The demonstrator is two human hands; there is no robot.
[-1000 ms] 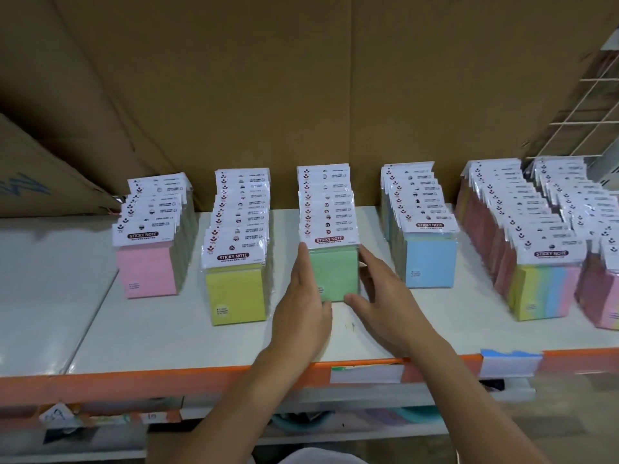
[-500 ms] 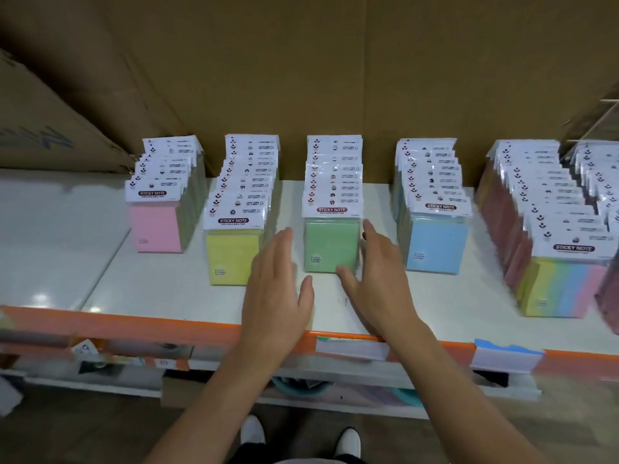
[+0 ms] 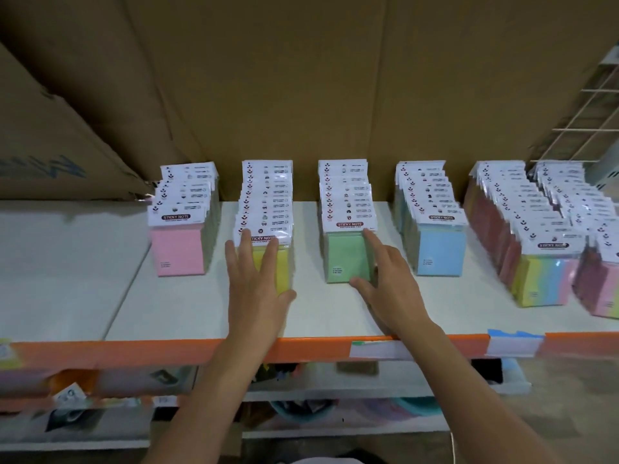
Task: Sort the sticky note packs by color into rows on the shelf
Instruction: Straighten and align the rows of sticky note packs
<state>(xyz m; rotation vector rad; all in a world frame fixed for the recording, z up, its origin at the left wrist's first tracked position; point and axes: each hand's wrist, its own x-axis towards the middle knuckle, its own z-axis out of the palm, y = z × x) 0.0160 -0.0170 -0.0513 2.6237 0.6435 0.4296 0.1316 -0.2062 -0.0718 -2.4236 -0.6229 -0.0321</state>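
Sticky note packs stand in rows on the white shelf [image 3: 207, 313]: a pink row [image 3: 177, 251], a yellow row [image 3: 283, 259], a green row [image 3: 345, 256] and a blue row [image 3: 440, 251]. My left hand [image 3: 256, 283] lies flat with straight fingers against the front yellow pack, its fingertips on the white header card. My right hand [image 3: 390, 283] touches the right side of the front green pack, fingers straight, thumb at the pack's lower corner. Neither hand holds a pack.
Rainbow multicolour packs [image 3: 542, 283] and more pink-toned packs [image 3: 599, 289] fill the right end. Brown cardboard [image 3: 301, 78] backs the shelf, with a white wire rack [image 3: 589, 122] at the upper right. An orange rail [image 3: 134, 351] with label tags edges the front. A lower shelf holds blurred goods.
My left hand has moved left from in front of the green row onto the front yellow pack. My right hand has stayed at the green pack's right side. The view has shifted.
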